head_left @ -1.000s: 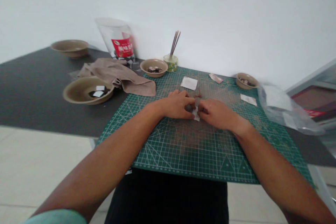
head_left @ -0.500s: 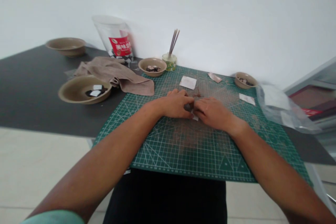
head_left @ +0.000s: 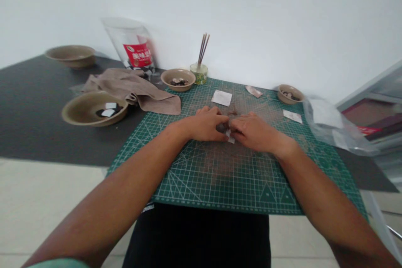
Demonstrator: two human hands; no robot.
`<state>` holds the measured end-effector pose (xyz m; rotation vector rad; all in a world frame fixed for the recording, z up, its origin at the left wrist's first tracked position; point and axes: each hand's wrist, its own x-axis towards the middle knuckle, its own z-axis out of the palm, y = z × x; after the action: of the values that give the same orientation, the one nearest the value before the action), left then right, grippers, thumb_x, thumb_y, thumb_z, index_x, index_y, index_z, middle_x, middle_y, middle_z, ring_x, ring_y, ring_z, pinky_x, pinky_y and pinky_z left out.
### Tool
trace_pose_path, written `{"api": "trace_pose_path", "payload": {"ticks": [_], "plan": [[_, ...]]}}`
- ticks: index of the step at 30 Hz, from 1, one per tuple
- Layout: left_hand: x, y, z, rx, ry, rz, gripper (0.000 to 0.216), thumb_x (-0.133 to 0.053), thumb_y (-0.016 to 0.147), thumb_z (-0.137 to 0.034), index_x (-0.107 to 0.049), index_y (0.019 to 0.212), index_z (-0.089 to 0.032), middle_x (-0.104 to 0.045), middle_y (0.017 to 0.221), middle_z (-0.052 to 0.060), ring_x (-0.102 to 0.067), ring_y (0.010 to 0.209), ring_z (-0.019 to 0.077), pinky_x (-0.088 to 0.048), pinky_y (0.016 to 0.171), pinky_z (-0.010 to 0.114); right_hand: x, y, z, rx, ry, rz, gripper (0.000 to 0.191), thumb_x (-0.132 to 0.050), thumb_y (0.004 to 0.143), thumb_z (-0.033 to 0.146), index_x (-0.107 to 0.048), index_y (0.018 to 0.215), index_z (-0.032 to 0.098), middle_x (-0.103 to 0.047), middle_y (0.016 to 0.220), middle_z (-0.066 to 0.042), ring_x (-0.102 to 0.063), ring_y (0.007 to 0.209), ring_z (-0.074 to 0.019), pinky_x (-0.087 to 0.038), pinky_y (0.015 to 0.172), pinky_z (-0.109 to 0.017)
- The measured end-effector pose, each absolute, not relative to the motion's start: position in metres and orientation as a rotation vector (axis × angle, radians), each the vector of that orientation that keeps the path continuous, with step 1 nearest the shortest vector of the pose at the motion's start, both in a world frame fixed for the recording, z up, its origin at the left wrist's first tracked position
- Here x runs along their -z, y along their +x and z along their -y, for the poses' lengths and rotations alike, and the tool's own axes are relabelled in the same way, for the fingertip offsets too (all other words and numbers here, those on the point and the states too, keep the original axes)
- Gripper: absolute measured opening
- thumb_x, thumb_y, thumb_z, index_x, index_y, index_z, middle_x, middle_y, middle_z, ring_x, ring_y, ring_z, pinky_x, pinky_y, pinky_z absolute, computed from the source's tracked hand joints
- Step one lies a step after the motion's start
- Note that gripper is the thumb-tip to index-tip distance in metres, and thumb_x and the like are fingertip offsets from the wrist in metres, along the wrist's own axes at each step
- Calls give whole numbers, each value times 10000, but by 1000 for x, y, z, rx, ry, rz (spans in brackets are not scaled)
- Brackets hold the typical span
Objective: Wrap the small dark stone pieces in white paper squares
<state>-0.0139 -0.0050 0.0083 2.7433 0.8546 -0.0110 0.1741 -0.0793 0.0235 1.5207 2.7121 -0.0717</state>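
My left hand (head_left: 205,124) and my right hand (head_left: 253,131) meet at the middle of the green cutting mat (head_left: 220,176). Both are closed in a pinch around a small dark lump (head_left: 223,127) with a scrap of white paper (head_left: 230,137) under it. The fingers cover most of the lump. A white paper square (head_left: 221,97) lies on the mat just beyond my hands, and brownish powder stains the mat around them.
A big bowl with dark and white pieces (head_left: 94,109), a brown cloth (head_left: 135,90), a small bowl (head_left: 178,79), a jar of sticks (head_left: 199,73) and a red-labelled pouch (head_left: 133,48) stand left and behind. Another small bowl (head_left: 290,94), paper square (head_left: 292,116) and a clear plastic bag (head_left: 333,123) lie right.
My hands stay pinched together on the lump and paper scrap, which is more covered now. The view has drifted, so everything sits slightly further left in the frame.
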Motion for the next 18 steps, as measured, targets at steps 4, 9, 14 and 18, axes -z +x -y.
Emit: {"api": "trace_pose_path", "payload": {"ticks": [4, 9, 14, 18], "plan": [[-10, -13, 5, 35, 2732, -855, 493, -599, 789, -636, -618, 1158, -309, -503, 1164, 78, -476, 1113, 345, -375, 986, 520, -23, 177, 81, 67, 1595, -2690, 166, -488, 949, 238, -637, 895, 186, -722, 959, -62, -629, 882, -215, -321, 779, -333], [-9, -14, 6, 14, 2718, -860, 477, -583, 795, -643, -630, 1152, -328, -497, 1172, 74, -483, 1098, 343, -379, 972, 523, -19, 171, 85, -72, 1910, -2512, 172, -486, 948, 253, -634, 953, 165, -723, 977, -125, -631, 924, -257, -335, 792, -354], [-9, -14, 6, 13, 2716, -847, 475, -596, 787, -621, -636, 1158, -328, -497, 1172, 78, -474, 1101, 343, -373, 972, 514, -19, 167, 87, 28, 1961, -2470, 186, -475, 947, 271, -634, 931, 178, -731, 944, -114, -645, 885, -253, -349, 771, -352], [-10, -14, 6, 9, 2713, -846, 474, -583, 793, -625, -632, 1169, -340, -492, 1176, 78, -472, 1095, 346, -373, 969, 523, -19, 164, 88, -21, 2017, -2445, 184, -470, 935, 255, -635, 920, 174, -735, 950, -121, -655, 861, -257, -355, 738, -352]]}}
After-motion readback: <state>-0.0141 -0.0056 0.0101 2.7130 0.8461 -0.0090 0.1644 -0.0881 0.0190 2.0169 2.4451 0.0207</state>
